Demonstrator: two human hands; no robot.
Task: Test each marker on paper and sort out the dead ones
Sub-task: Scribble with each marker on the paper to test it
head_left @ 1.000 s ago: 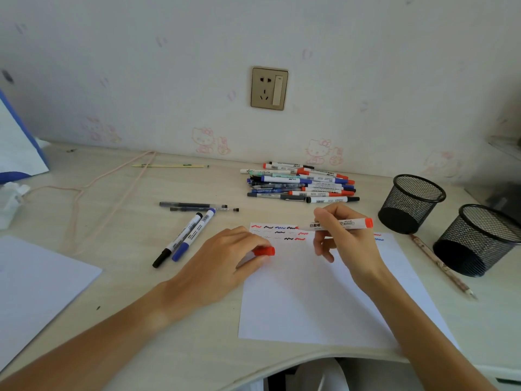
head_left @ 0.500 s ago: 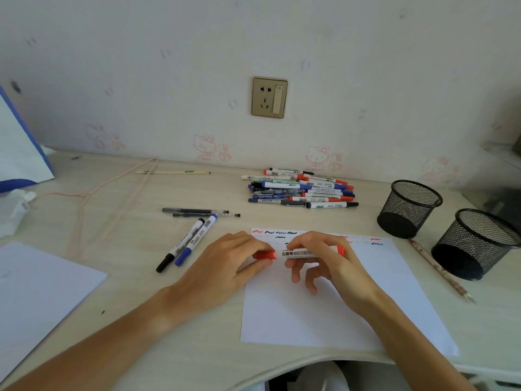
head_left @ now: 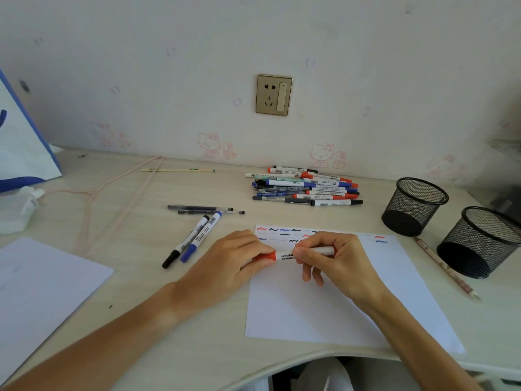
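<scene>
A white sheet of paper (head_left: 332, 306) lies on the desk, with red, black and blue squiggles along its top edge. Over its upper left part my right hand (head_left: 335, 261) grips the white barrel of a red marker (head_left: 286, 255), lying level. My left hand (head_left: 234, 261) pinches the marker's red cap (head_left: 266, 256), which sits against the barrel's left end. A pile of several markers (head_left: 304, 187) lies near the wall. A black marker (head_left: 186, 242) and a blue marker (head_left: 200, 237) lie side by side left of the paper.
Two black mesh pen cups stand at the right, one (head_left: 414, 206) nearer the wall, one (head_left: 479, 242) closer to me. A pencil (head_left: 445, 269) lies before them. Two thin pens (head_left: 205, 209) lie behind the two markers. Another sheet (head_left: 39, 292) lies at the left; a bag (head_left: 22, 142) at far left.
My right hand brought the red marker down and left from above the squiggles to my left hand. The cap, apart from the barrel before, now meets its end.
</scene>
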